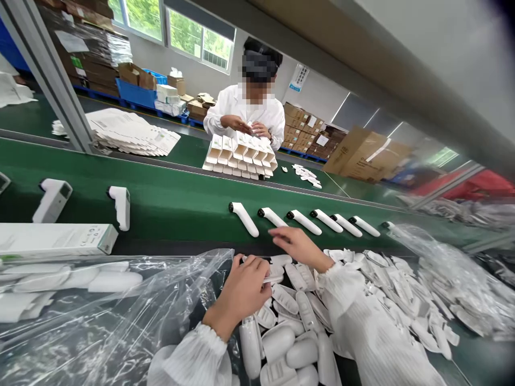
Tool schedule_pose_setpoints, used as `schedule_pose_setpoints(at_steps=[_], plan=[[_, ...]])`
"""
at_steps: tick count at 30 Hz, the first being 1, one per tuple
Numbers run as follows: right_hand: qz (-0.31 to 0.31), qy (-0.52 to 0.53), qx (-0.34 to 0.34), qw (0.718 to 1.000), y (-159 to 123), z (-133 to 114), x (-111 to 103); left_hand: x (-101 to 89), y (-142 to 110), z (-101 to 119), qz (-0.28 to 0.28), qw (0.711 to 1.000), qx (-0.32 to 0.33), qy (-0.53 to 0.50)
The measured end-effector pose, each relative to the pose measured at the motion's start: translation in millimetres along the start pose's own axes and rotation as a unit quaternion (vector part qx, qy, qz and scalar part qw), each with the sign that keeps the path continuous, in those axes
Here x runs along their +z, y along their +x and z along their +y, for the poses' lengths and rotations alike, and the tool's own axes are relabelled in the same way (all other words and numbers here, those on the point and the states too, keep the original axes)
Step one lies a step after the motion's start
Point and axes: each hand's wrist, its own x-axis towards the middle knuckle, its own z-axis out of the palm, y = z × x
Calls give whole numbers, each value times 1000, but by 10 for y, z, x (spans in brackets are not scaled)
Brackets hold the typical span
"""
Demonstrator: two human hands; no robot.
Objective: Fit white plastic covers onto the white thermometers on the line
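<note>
My left hand (244, 289) is closed over the near edge of the green belt, its fingers curled round a white plastic cover (273, 274) that is mostly hidden. My right hand (302, 247) has its fingers stretched out, empty, just in front of a white handheld thermometer (274, 217) with a black tip. To the left of that one lies another white thermometer (244, 219); several more continue in a row to the right. Below both hands is a heap of loose white plastic covers (300, 316), some facing up and some down.
Clear plastic bags lie at left (161, 311) and right (450, 262). On the belt (181, 198) are two upright thermometers (120, 206) and a white box (60, 238). Opposite, a co-worker (249, 115) handles something behind open cartons (239, 153). A metal post (60, 80) stands left.
</note>
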Motion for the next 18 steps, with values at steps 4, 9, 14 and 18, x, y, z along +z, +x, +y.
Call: schedule_pose_setpoints(at_steps=[4, 9, 14, 18], plan=[[-92, -79, -31, 992, -416, 83, 40, -30, 0, 8, 1, 1000, -12, -14], [-59, -119, -28, 991, -578, 101, 256, -82, -43, 41, 13, 998, -51, -26], [-71, -90, -26, 993, -530, 263, 312, -117, -53, 30, 36, 994, -94, -40], [-108, -62, 3, 992, -463, 317, 289, -142, -82, 38, 52, 990, -115, -65]])
